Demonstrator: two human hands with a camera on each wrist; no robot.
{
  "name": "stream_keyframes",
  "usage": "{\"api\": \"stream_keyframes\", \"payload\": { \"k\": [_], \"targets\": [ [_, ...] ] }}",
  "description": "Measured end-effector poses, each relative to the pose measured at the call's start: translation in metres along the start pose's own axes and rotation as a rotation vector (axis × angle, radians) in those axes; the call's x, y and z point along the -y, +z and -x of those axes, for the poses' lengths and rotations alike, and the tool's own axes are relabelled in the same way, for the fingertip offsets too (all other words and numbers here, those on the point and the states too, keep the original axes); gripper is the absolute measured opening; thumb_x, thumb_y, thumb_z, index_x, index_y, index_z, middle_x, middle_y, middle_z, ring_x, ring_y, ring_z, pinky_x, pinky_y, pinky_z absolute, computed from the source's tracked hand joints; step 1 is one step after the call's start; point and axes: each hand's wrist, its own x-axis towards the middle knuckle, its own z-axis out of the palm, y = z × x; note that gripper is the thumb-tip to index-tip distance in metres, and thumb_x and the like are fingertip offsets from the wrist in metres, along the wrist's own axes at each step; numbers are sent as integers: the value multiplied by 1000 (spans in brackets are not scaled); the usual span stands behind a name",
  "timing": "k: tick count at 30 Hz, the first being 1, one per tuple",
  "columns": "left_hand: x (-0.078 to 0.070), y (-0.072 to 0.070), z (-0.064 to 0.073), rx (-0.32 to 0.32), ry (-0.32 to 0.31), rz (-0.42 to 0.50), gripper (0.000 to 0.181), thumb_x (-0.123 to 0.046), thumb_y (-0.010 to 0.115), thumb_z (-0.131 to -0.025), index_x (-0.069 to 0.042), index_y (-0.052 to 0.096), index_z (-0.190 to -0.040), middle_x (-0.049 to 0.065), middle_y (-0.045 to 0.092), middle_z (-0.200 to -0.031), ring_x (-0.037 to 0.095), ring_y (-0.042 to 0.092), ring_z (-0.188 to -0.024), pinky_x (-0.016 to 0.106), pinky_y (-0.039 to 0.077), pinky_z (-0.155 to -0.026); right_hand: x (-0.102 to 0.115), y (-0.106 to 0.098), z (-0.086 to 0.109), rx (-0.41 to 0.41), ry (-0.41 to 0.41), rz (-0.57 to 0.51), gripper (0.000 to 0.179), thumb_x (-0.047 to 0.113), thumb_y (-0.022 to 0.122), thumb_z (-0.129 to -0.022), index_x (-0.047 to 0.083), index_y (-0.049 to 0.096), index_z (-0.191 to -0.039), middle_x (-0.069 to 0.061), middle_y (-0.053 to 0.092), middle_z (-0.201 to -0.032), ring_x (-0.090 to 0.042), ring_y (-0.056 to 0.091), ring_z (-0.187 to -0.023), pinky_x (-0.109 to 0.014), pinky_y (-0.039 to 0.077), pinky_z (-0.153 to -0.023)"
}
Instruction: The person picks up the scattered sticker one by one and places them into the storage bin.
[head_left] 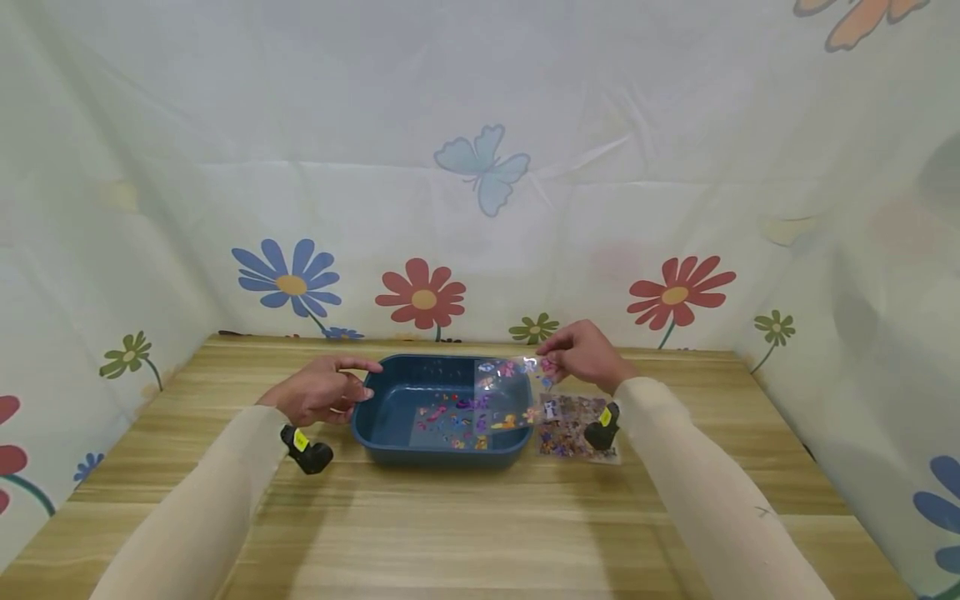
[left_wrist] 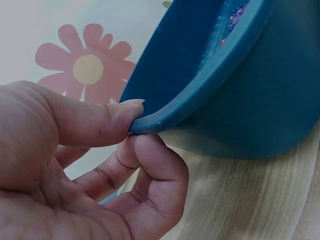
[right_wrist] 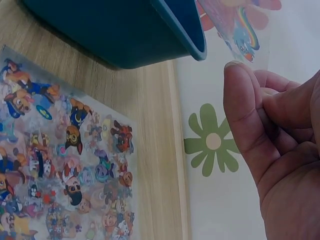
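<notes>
Item: blue plastic basin [head_left: 435,457], standing on the wood-grain table [head_left: 480,533]. Left hand [head_left: 321,392] is pinching its left rim, thumb over the inner side and curled fingers beneath the lip, with no gap showing between digits and plastic.

Item: transparent cartoon sticker sheet [head_left: 504,398], raised over the right part of the basin. Right hand [head_left: 585,357] is pinching it near its upper right corner, thumb and forefinger closed together; the exact contact is hidden in the right wrist view. Whether the sheet is touching the rim cannot be told.

Item: loose stickers or printed sheet [head_left: 442,423], lying on the basin floor; colourful figures, outline unclear.

Item: pile of cartoon sticker sheets [head_left: 570,437], apparently layered, lying on the table just beside the basin's right end, below the right hand.

Risks, as judged: the raised sheet is depending on one corner pinch, so a slackening thumb could drop it askew across the rim or onto the pile. Being thin and flexible, it could crease if pressed against the basin's edge. Static or damp could make it cling to the print below. The left hand is holding only one end; an uneven pull there could tip or slide the basin, shifting what is lying inside.
</notes>
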Motion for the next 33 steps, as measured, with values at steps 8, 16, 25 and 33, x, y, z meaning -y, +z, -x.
{"api": "stream_keyframes", "payload": {
  "k": [8, 16, 25, 33],
  "targets": [
    [-1, 0, -1, 3, 0, -2, 57, -10, 69, -97, -15, 51, -151, 7, 60, -95, 20, 58, -73, 30, 57, -68, 2, 6, -3, 8, -8, -10, 23, -10, 57, -97, -13, 72, -114, -24, 75, -97, -14, 71, -68, -35, 64, -72],
    [-4, 3, 2, 7, -1, 1, 57, -9, 68, -97, -14, 50, -151, 6, 59, -92, 20, 57, -72, 30, 56, -67, 7, 13, -4, 8, -11, -5, 24, -9, 57, -97, -11, 73, -114, -25, 75, -98, -14, 72, -67, -32, 64, -69],
    [-4, 4, 3, 9, -3, 6, 58, -8, 67, -98, -14, 49, -153, 7, 60, -96, 20, 58, -73, 30, 56, -68, 11, 18, -6, 13, -20, -3, 25, -10, 57, -96, -13, 72, -115, -26, 75, -101, -14, 72, -67, -30, 63, -68],
    [-1, 2, 1, -4, -14, 3, 57, -8, 68, -97, -14, 51, -151, 9, 61, -98, 21, 59, -73, 30, 56, -68, 15, 26, -9, 29, -20, -19, 24, -12, 57, -94, -13, 72, -114, -22, 74, -96, -16, 72, -69, -34, 64, -71]
  ]
}}
